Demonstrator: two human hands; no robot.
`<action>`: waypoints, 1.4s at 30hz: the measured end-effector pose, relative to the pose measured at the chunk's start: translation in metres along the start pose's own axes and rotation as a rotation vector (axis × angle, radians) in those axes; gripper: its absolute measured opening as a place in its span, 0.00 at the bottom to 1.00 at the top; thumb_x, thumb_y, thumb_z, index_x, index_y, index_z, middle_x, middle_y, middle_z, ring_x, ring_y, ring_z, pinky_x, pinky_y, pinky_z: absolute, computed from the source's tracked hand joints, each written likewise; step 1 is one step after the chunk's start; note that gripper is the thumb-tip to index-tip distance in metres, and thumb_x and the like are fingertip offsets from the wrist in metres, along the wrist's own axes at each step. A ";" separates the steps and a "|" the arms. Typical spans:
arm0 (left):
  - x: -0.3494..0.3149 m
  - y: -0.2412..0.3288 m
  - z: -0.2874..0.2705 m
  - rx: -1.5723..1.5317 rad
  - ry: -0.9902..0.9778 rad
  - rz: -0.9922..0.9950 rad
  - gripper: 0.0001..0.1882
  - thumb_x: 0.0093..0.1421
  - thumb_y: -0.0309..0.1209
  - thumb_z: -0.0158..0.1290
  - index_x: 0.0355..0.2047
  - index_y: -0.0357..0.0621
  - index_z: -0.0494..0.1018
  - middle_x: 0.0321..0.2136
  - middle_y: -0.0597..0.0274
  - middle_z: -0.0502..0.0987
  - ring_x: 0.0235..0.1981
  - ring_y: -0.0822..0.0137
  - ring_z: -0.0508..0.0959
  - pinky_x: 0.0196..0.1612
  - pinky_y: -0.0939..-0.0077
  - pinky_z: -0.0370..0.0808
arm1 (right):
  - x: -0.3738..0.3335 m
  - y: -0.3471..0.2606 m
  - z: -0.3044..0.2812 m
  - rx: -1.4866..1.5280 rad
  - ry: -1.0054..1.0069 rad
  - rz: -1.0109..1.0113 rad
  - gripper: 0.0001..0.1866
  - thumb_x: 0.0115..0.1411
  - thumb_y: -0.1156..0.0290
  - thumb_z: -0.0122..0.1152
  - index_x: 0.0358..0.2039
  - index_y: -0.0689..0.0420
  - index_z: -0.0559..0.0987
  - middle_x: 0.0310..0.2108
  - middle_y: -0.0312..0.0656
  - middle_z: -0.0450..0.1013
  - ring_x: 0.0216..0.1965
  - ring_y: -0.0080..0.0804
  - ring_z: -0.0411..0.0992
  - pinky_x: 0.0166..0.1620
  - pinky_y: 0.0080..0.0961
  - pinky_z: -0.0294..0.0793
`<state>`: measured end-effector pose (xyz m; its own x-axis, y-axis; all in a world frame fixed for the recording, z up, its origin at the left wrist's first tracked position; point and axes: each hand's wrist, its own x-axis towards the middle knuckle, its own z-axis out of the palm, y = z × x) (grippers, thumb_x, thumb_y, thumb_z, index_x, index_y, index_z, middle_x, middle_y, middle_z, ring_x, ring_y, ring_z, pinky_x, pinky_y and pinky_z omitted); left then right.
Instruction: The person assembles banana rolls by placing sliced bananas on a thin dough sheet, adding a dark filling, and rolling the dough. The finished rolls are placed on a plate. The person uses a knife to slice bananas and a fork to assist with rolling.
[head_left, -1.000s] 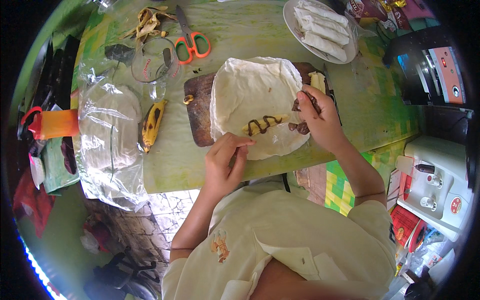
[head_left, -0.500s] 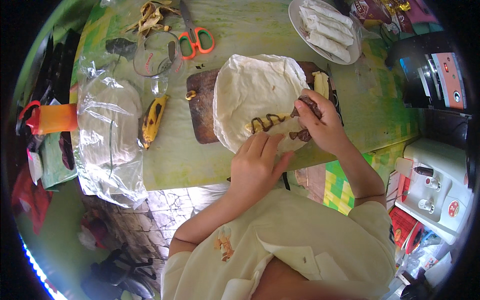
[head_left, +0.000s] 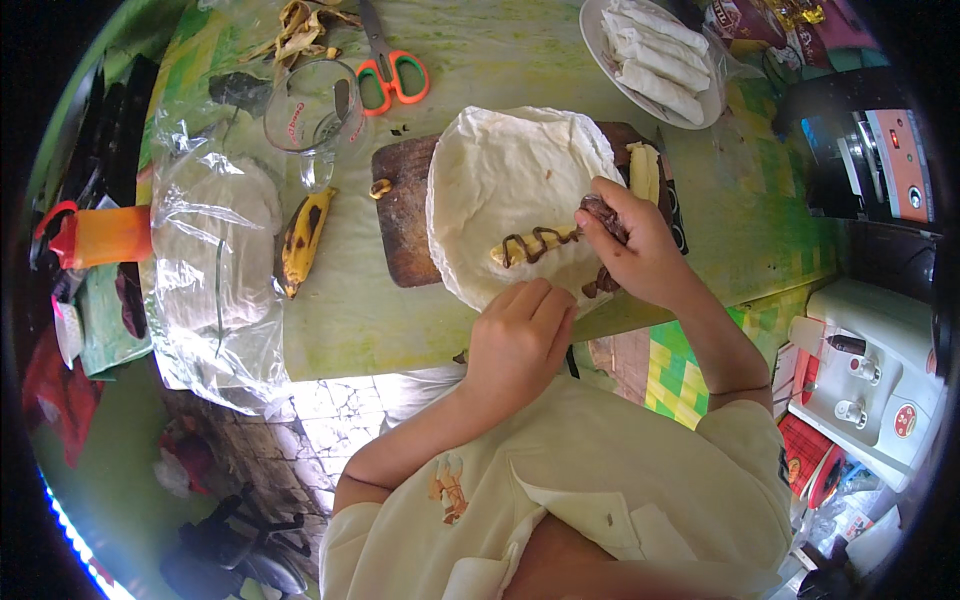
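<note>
My right hand [head_left: 637, 240] is closed around a small clear bag of chocolate sauce [head_left: 606, 217], held over the right part of a round white spring roll wrapper [head_left: 520, 170]. On the wrapper lies a strip of banana [head_left: 512, 249] with a zigzag of chocolate across it. My left hand [head_left: 522, 333] is at the wrapper's near edge, fingers curled together; whether they pinch anything is hidden. Beneath the wrapper is a dark wooden cutting board [head_left: 405, 240]. Another peeled banana piece [head_left: 643, 172] sits at the board's right end.
Left of the board lie a spotted banana [head_left: 305, 242] and a plastic bag of wrappers [head_left: 220, 240]. Farther back are a glass mug [head_left: 310, 110], orange-handled scissors [head_left: 392, 80] and banana peels [head_left: 300, 35]. A plate [head_left: 592, 40] of white rolls stands at the back right.
My right hand and the chocolate bag have shifted slightly left and up. My left hand has drawn back a little toward me, its thumb closer to its fingers.
</note>
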<state>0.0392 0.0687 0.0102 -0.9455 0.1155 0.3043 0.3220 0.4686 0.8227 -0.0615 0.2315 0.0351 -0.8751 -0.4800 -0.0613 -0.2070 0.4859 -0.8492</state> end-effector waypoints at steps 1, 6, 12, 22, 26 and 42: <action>0.000 0.000 0.000 -0.002 -0.003 0.001 0.06 0.51 0.19 0.59 0.30 0.37 0.73 0.24 0.55 0.72 0.26 0.53 0.75 0.29 0.61 0.72 | 0.001 0.000 0.000 -0.015 0.000 -0.037 0.10 0.64 0.75 0.56 0.32 0.62 0.64 0.18 0.45 0.61 0.20 0.25 0.56 0.24 0.27 0.60; 0.000 0.002 0.000 -0.002 -0.009 0.005 0.07 0.50 0.19 0.59 0.30 0.37 0.73 0.24 0.55 0.72 0.26 0.53 0.75 0.28 0.61 0.72 | 0.005 -0.008 -0.002 -0.019 -0.038 -0.050 0.09 0.64 0.75 0.56 0.33 0.62 0.64 0.19 0.47 0.62 0.19 0.29 0.56 0.24 0.29 0.60; -0.001 0.002 0.000 -0.007 -0.011 0.023 0.07 0.50 0.19 0.59 0.30 0.37 0.73 0.24 0.55 0.72 0.26 0.53 0.75 0.28 0.61 0.71 | 0.012 -0.013 0.000 -0.056 -0.075 -0.095 0.08 0.63 0.76 0.55 0.34 0.62 0.65 0.20 0.49 0.63 0.18 0.37 0.57 0.24 0.32 0.60; -0.013 0.006 -0.012 -0.040 -0.111 -0.003 0.09 0.53 0.26 0.61 0.34 0.38 0.75 0.26 0.56 0.72 0.27 0.54 0.74 0.30 0.61 0.72 | 0.002 -0.012 -0.006 -0.244 -0.108 -0.058 0.13 0.67 0.66 0.53 0.34 0.61 0.62 0.23 0.56 0.69 0.27 0.62 0.69 0.28 0.47 0.64; -0.015 0.001 -0.022 0.005 -0.121 0.040 0.11 0.52 0.26 0.62 0.36 0.39 0.76 0.27 0.58 0.73 0.28 0.55 0.74 0.30 0.63 0.72 | -0.008 -0.011 -0.013 -0.226 -0.073 -0.019 0.13 0.69 0.64 0.51 0.35 0.60 0.62 0.24 0.56 0.70 0.28 0.62 0.70 0.30 0.50 0.64; -0.014 -0.029 -0.053 0.348 -0.145 0.213 0.12 0.46 0.23 0.64 0.33 0.42 0.78 0.36 0.59 0.79 0.40 0.55 0.78 0.43 0.62 0.74 | -0.037 -0.008 -0.051 -0.039 0.088 -0.004 0.09 0.68 0.69 0.55 0.43 0.60 0.70 0.28 0.39 0.70 0.30 0.30 0.69 0.34 0.24 0.68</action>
<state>0.0453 0.0073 0.0079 -0.8647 0.3514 0.3589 0.4987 0.6858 0.5301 -0.0495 0.2822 0.0708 -0.9089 -0.4169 -0.0096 -0.2264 0.5129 -0.8281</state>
